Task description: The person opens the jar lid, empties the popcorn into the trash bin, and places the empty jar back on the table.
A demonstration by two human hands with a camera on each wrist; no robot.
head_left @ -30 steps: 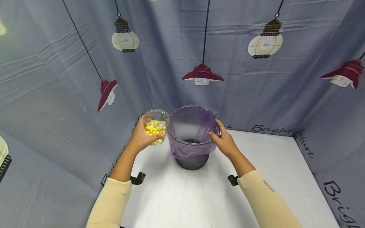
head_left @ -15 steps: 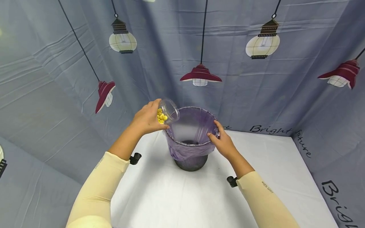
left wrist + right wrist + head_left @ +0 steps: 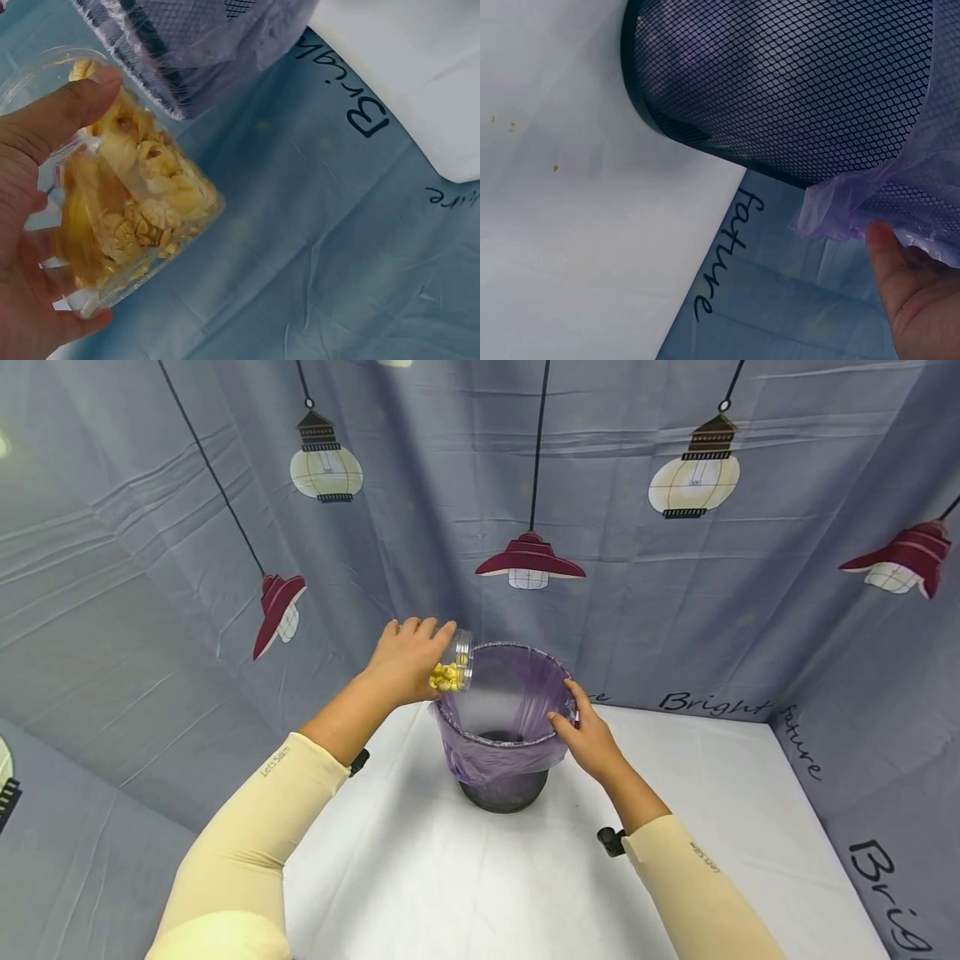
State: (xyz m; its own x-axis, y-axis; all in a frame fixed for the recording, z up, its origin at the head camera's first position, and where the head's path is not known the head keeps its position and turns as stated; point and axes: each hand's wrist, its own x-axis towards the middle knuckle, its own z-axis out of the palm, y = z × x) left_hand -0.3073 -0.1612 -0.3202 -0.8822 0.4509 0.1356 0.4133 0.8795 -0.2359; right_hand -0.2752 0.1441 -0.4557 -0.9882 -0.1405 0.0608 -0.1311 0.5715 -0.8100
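My left hand (image 3: 408, 660) grips a clear plastic jar (image 3: 463, 652) tipped on its side, its mouth turned right over the bin's left rim. Yellow popcorn (image 3: 446, 677) lies inside, gathered toward the jar's mouth. In the left wrist view, fingers and thumb wrap the jar (image 3: 202, 199), with popcorn (image 3: 150, 202) showing through its wall. A dark mesh wastebasket (image 3: 504, 792) stands upright, lined with a purple bag (image 3: 480, 760) folded over its rim. My right hand (image 3: 588, 735) holds the right rim, thumb inside. The right wrist view shows that hand (image 3: 922, 300) at the bag's edge.
The wastebasket stands on a white table (image 3: 480, 885) near its back edge. A grey-blue curtain (image 3: 622, 610) printed with lamps surrounds the table. A few small crumbs (image 3: 555, 168) lie on the tabletop.
My left hand has raised the jar, moved it right to the wastebasket's rim and tipped it from near upright onto its side. My right hand has stayed on the rim.
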